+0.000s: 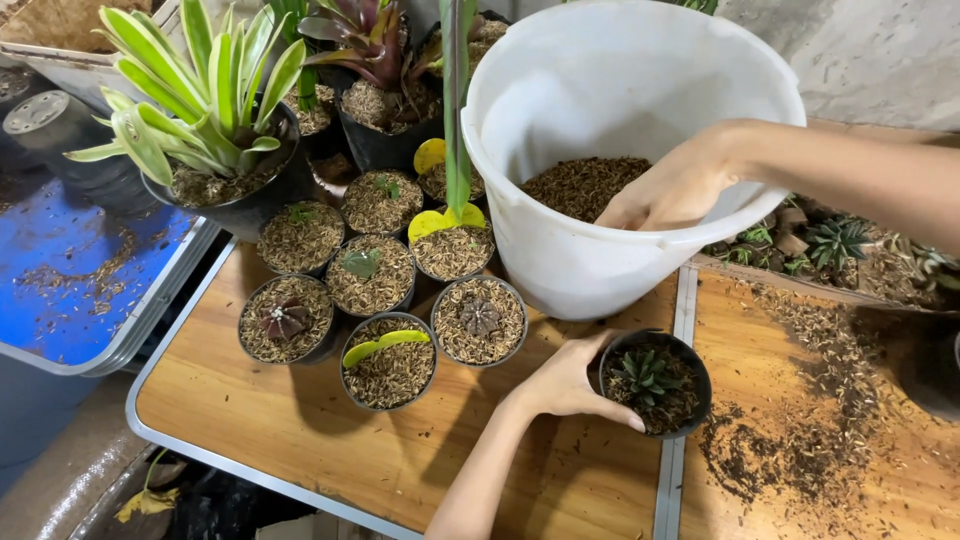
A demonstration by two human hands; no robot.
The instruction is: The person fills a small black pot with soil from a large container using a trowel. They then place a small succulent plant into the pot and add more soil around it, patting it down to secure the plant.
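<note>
Head view: a small black pot (655, 385) is gripped at its rim while a white bucket (610, 130) is reached into.

The pot is held upright on the wooden worktop (330, 430) by the left hand (570, 383), its green succulent (645, 372) pointing up. The right hand (672, 190) is cupped, fingers down, in the bucket's brown husk mix (580, 182). Yellow oval tags (443, 222) are seen among filled pots (390, 300) to the left.

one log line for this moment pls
left hand: grips small black pot with succulent | right hand: inside white bucket, on husk mix | table: filled pots
</note>
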